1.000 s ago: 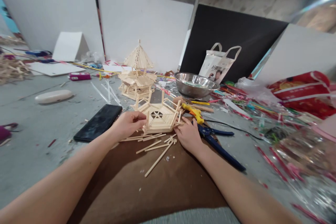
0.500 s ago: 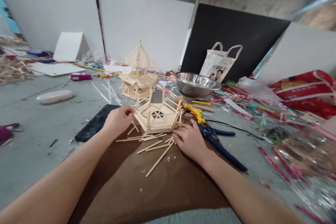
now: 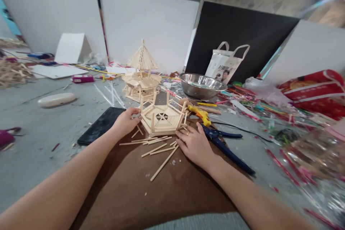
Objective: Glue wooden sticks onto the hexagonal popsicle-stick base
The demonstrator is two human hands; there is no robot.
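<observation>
- Brown sheet (image 3: 172, 201) spreads across the near middle and carries the work.
- On the far side, just left of centre, stands a pointed-roof stick model (image 3: 142, 61); nothing about it has changed.
- Nearer, at the far end of the sheet, sits the six-sided stick frame (image 3: 163, 128), low and open-topped with short posts at its corners. It has hardly moved over the last second, so the change lies in the hands around it.
- Beyond the right hand lie dark blue pliers (image 3: 230, 153), left untouched throughout.
- On the left, a dark phone (image 3: 94, 129) lies partly behind the forearm.
- The right hand (image 3: 195, 145) has stayed at the frame's near right corner, fingertips low against it or just beside it; I cannot tell whether they pinch anything.
- The left hand (image 3: 124, 123) has gone from the near left post to the far left corner. Thumb and fingers close in there, seemingly touching; whether they are clamped on the post cannot be told. I judge that attention has passed to that corner, with the frame now steadied from both sides.
- Right of the frame rests a yellow glue gun (image 3: 202, 115), unused at present.
- Loose sticks (image 3: 164, 163) lie on the near side; two short sticks (image 3: 140, 129), covered by the left hand a second ago, now show.
</observation>
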